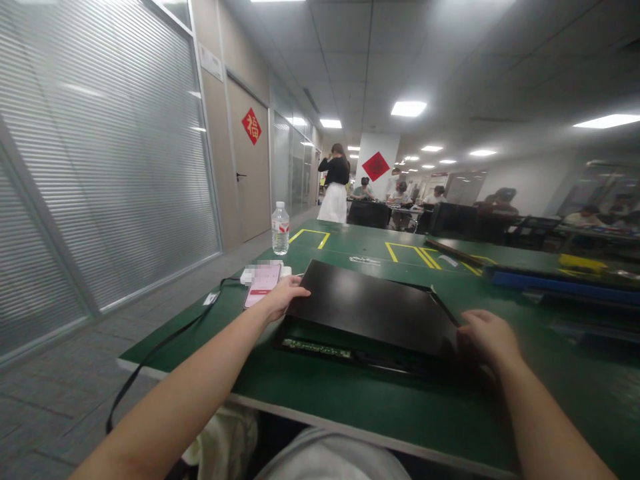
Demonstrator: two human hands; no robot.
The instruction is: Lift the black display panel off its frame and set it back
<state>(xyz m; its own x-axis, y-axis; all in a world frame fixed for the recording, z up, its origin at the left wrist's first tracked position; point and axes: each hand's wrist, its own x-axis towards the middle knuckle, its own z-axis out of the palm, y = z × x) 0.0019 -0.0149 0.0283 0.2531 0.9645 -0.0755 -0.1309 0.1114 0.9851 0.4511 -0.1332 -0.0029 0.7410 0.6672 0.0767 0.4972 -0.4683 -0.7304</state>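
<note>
A thin, dark, glossy rectangular panel (375,307), like a bare display screen, is tilted over the green table (320,393). At its left edge, my left hand (283,297) grips it, thumb on top and fingers underneath. My right hand (490,337) is closed at the right edge, its fingertips curled against the panel's corner; the lower fingers are blurred and partly hidden. Beneath the panel's near edge lies a dark frame (390,367) with a narrow green circuit board strip (316,348) exposed. The panel covers the rest of that frame.
Left of the panel are a phone (261,293), a white power strip or adapter and a black cable (165,337) running off the table. A water bottle (281,230) stands behind them. Blurred blue and yellow items (535,280) lie at right. Several people are in the background.
</note>
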